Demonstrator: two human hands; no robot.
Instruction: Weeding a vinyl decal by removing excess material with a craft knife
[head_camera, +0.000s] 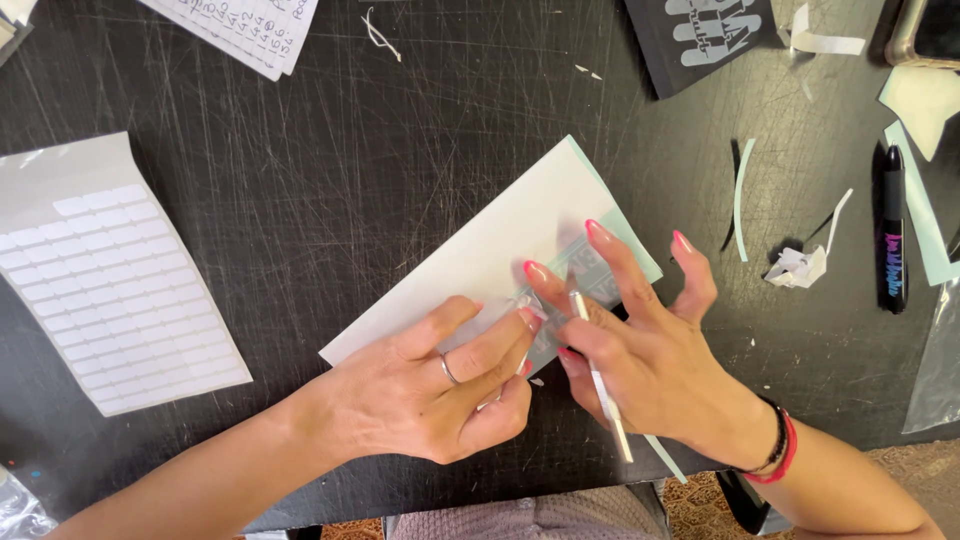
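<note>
Right hand: fingers spread and pressed on a pale green sheet with a grey cut design, thumb and forefinger pinched round a thin white stick tool, tip down on the design. Left hand: fingers curled, tips pressed on the same design just beside the tool; whether anything was pinched there, impossible to tell. A ring on one left finger, dark and red bands on the right wrist. Sheet lying slantwise on a white card at the middle of the black, scratched tabletop. At nine o'clock, a white sheet of small blank labels. At three o'clock, a black marker pen, with crumpled white scraps and a curved green strip between pen and hand. At one o'clock, a black printed card. At eleven o'clock, handwritten paper.
</note>
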